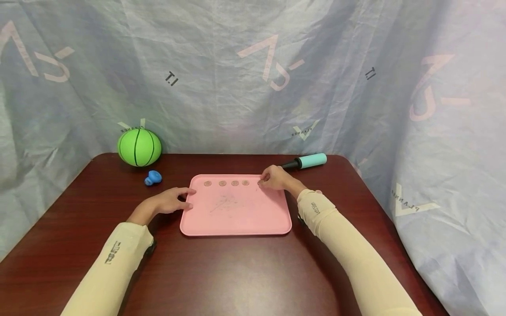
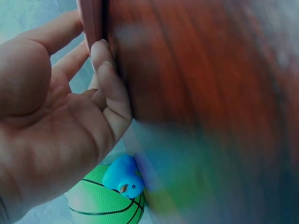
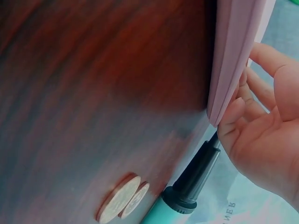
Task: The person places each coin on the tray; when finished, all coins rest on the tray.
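Note:
A pink tray (image 1: 237, 219) lies on the table with several coins (image 1: 222, 183) in a row along its far side. My right hand (image 1: 276, 179) is over the tray's far right corner, thumb and fingertips together on one more coin (image 1: 260, 182) at the row's right end. In the right wrist view the tray's rim hides that coin. My left hand (image 1: 170, 200) lies at the tray's left edge. Its thumb and fingers, spread apart, touch the rim, and its lower fingers (image 2: 114, 86) bend against the rim's side.
A green ball with black lines (image 1: 139, 147) stands at the back left, and a blue toy duck (image 1: 153, 177) lies before it. A teal and black hand pump (image 1: 313, 160) is behind my right hand. Two more coins (image 3: 119, 199) lie on the table (image 1: 221, 272) right of the tray.

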`<state>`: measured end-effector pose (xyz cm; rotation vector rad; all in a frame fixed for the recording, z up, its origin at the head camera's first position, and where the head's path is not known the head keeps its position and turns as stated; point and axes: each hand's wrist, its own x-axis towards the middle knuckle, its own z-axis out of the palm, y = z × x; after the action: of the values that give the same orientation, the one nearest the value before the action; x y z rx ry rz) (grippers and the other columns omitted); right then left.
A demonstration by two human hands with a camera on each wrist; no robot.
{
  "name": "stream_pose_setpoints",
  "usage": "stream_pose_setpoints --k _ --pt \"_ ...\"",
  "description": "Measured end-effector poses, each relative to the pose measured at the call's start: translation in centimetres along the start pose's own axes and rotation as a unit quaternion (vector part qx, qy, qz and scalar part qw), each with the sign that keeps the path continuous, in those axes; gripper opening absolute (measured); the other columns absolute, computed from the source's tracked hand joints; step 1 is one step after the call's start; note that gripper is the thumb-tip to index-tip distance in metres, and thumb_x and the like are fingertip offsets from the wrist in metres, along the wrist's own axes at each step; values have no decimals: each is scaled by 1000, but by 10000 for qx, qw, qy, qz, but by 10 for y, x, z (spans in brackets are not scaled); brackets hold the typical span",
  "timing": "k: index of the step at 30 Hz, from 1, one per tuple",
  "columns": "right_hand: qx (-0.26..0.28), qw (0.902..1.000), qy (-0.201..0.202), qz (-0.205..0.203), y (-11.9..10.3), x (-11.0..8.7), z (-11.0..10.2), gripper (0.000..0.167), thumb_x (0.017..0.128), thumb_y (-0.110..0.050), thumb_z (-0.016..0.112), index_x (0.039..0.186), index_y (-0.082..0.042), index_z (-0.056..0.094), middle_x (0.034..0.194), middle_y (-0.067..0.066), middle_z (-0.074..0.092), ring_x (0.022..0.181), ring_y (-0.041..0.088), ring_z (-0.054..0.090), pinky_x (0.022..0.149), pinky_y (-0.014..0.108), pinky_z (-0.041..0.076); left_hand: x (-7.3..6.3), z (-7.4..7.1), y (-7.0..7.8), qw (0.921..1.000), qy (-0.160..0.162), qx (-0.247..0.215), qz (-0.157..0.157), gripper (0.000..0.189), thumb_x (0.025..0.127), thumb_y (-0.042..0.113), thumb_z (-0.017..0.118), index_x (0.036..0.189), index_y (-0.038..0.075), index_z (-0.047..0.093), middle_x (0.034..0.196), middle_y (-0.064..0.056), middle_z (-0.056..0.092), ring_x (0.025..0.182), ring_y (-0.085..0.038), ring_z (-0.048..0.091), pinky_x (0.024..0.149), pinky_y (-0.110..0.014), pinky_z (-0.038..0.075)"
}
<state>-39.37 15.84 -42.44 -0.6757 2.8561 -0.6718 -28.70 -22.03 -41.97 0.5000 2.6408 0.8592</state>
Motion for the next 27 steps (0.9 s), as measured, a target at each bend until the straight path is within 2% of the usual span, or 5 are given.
stream_pose_setpoints --k 16,27 --pt "95 9999 -132 36 1 1 -1 25 88 -28 77 101 -6 75 94 4 73 91 17 65 81 33 52 3 0 0 9998 -73 -32 -174 60 94 26 68 143 0 48 129 -25 54 120 -39 46 106 -57 35" --pt "115 9999 -119 49 0 0 -1 25 87 -29 77 99 -7 75 94 3 73 91 16 65 80 33 52 1 -1 0 9998 -74 -50 -155 60 93 26 68 143 0 48 130 -25 53 122 -39 45 107 -57 33"
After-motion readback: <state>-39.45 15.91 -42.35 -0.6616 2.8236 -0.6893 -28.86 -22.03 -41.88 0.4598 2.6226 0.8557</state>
